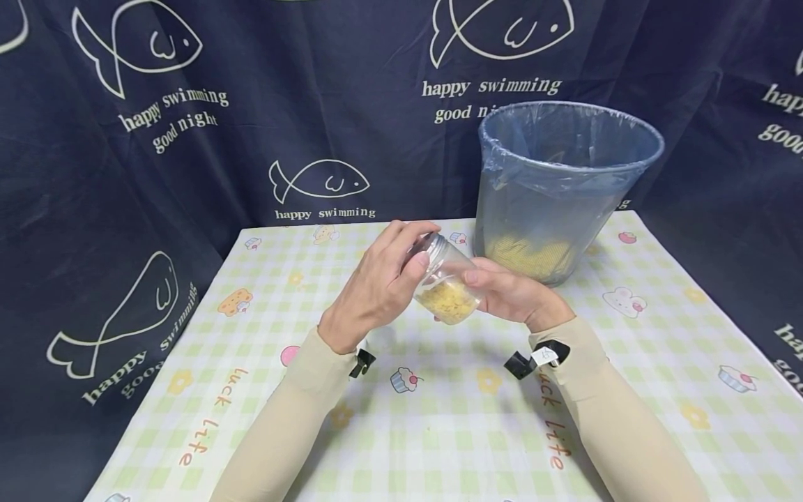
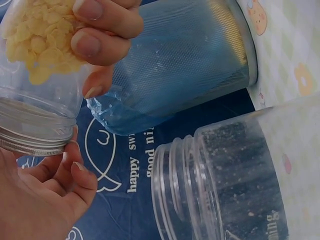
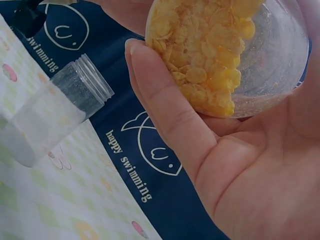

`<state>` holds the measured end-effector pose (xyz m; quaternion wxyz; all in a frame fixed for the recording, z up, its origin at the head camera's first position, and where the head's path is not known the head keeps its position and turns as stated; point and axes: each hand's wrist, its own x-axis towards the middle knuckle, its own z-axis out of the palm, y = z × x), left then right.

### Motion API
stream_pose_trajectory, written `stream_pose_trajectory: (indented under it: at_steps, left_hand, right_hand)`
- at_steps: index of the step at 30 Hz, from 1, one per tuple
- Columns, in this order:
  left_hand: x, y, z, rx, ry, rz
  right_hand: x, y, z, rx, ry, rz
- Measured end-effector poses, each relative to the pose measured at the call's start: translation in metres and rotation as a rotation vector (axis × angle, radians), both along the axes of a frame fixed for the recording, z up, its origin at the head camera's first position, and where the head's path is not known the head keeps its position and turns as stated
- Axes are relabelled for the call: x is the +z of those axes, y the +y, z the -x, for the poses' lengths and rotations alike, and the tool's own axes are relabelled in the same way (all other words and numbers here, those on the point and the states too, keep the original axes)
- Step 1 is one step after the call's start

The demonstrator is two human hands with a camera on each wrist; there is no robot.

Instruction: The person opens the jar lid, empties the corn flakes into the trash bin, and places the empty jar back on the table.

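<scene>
A small clear jar [image 1: 450,298] of yellow corn flakes is held tilted above the table between both hands. My left hand [image 1: 379,282] grips its silver screw lid [image 2: 37,145] at the upper end, fingers and thumb curled round the rim. Lower down, my right hand [image 1: 511,293] holds the jar's body, thumb on the near side. Flakes [image 3: 200,60] fill part of the jar and lie toward its base. A second clear jar [image 2: 235,170], lidless with a threaded mouth, stands on the table in both wrist views; in the head view my left hand mostly hides it.
A mesh bin [image 1: 533,202] with a blue plastic liner stands at the table's back right, yellow material showing through its lower wall. The checked tablecloth [image 1: 439,432] covers the table. A dark fish-print curtain [image 1: 238,174] hangs behind it.
</scene>
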<state>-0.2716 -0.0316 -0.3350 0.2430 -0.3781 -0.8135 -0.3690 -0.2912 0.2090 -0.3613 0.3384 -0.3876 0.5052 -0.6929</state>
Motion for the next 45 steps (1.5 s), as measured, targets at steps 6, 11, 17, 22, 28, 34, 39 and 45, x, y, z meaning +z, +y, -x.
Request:
stream_pose_trajectory:
  at_steps: [6,11,17,22,28,34,39,45]
  left_hand:
    - [-0.001,0.0,0.001,0.019,-0.008,0.002]
    - [-0.002,0.0,0.002,0.034,-0.017,0.004]
    - [-0.001,0.0,0.002,0.05,-0.021,0.01]
    - [0.0,-0.001,0.001,0.071,-0.029,0.012]
    - [0.0,0.0,0.001,0.093,-0.032,0.008]
    - [0.001,-0.001,0.002,0.113,-0.027,-0.005]
    - [0.001,-0.001,0.002,0.137,-0.032,-0.01]
    - [0.001,-0.001,0.003,0.155,-0.04,-0.014]
  right_hand:
    - [0.002,0.001,-0.003,-0.067,0.017,-0.057]
    - [0.006,0.0,-0.006,-0.144,0.06,-0.139]
    - [0.01,-0.002,-0.009,-0.185,0.092,-0.182]
    - [0.014,-0.005,-0.011,-0.234,0.115,-0.215]
    - [0.016,-0.006,-0.013,-0.303,0.222,-0.257]
    - [0.017,-0.009,-0.015,-0.392,0.264,-0.323]
    - [0.018,-0.012,-0.016,-0.477,0.338,-0.379]
    - [0.019,-0.013,-0.016,-0.559,0.436,-0.435]
